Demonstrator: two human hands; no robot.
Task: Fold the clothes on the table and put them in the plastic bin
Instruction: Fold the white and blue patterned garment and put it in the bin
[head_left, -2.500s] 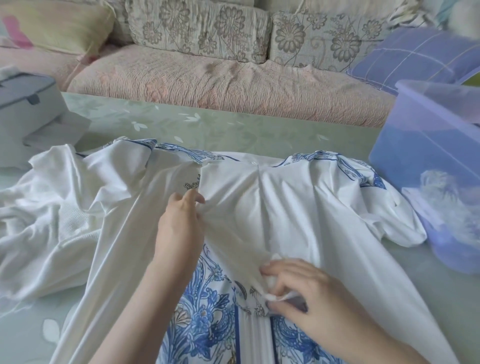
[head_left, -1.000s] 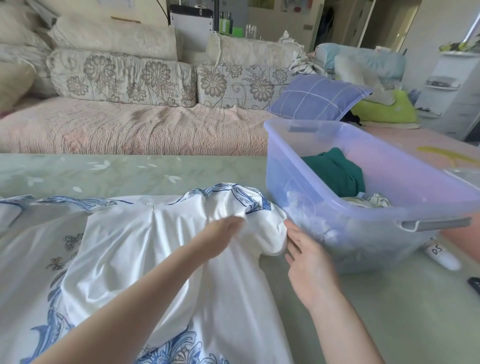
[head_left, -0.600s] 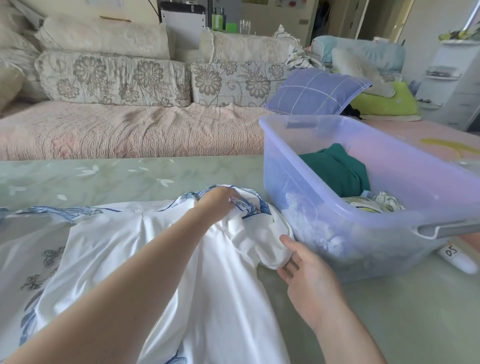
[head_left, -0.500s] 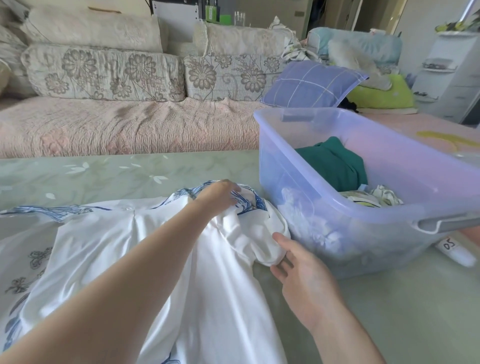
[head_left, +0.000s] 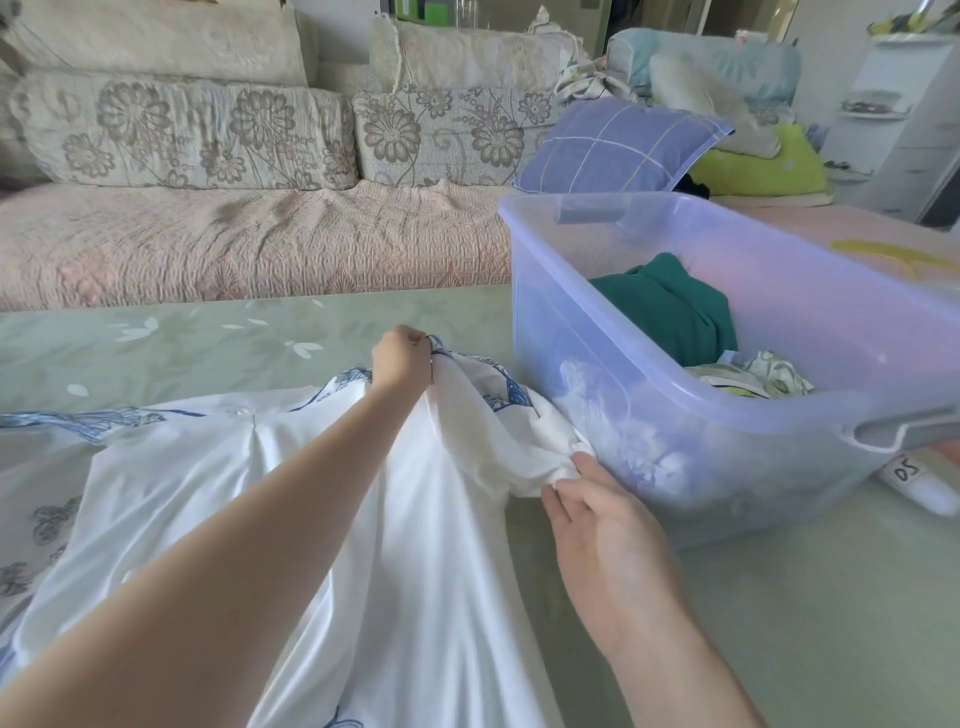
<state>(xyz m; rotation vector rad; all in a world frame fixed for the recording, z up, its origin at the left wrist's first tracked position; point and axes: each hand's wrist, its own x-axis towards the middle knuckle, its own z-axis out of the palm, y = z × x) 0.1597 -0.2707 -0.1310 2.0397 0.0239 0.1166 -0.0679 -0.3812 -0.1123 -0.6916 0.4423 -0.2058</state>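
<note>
1. White cloth with blue floral print: the garment (head_left: 291, 467) lies spread over the pale green worktop (head_left: 208, 343), covering its left and near part. A pink-covered sofa (head_left: 208, 244) runs behind the far edge.
2. Left hand (head_left: 402, 358): the forearm reaches across the garment. The fingers are clenched on a bunch of fabric at the garment's far edge, by the blue trim, and that fabric is raised a little off the worktop.
3. Right hand (head_left: 597, 514): back of the hand up, at the garment's right side. Thumb and forefinger pinch the bunched end of the sleeve; the other fingers lie loosely extended.
4. Sleeve fabric sags in folds between the two hands, just beside the bin's left wall. I cannot tell whether it touches the wall.
5. Plastic bin (head_left: 779, 431): translucent lilac, open-topped, standing on the worktop right of the garment. Inside are a dark green garment (head_left: 670, 306) toward the back and a pale leaf-patterned cloth (head_left: 763, 376) right of it. Something white shows blurred through the wall.
6. Small white cylinder (head_left: 919, 480) with a handwritten mark lies on the worktop at the bin's right corner.
</note>
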